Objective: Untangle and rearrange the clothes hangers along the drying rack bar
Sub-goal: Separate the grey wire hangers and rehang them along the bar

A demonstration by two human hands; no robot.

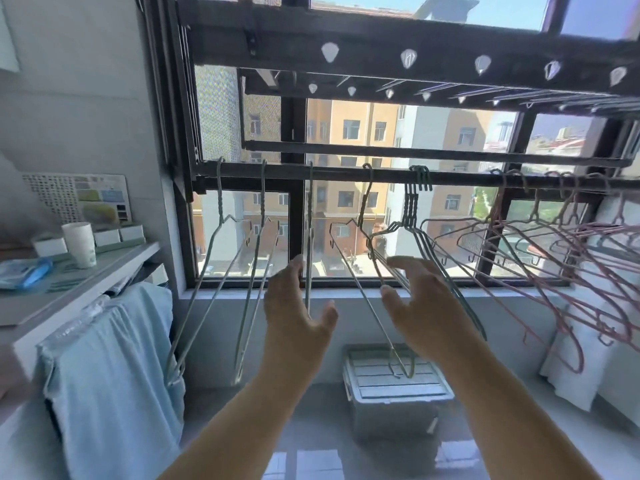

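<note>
- Dark metal drying rack bar runs horizontally across the middle of the frame, in front of the window.
- Pale green thin wire hangers hang from the bar by their hooks. Three at left and centre hang singly and apart, seen nearly edge-on, with their long lower ends reaching toward the lower left of the frame.
- A fourth green hanger, right of centre, hangs tilted; its lower corner reaches down in front of the grey plastic storage box at lower centre.
- A bunch of green hangers hangs just right of it, hooks pressed together on the bar, bodies overlapping.
- Pink thin wire hangers crowd the right end of the bar, crossed over one another and fanned out toward the right edge; which is caught on which cannot be told.
- Left hand: fingers spread and loosely curved, gripping nothing; the third single hanger passes just beside the fingertips, contact uncertain.
- Right hand: fingers open and extended toward the tilted and bunched green hangers; wires cross at the fingers, but no closed grip is visible.
- Light blue cloth is draped over a rail at lower left, below a white shelf carrying a white paper cup.
</note>
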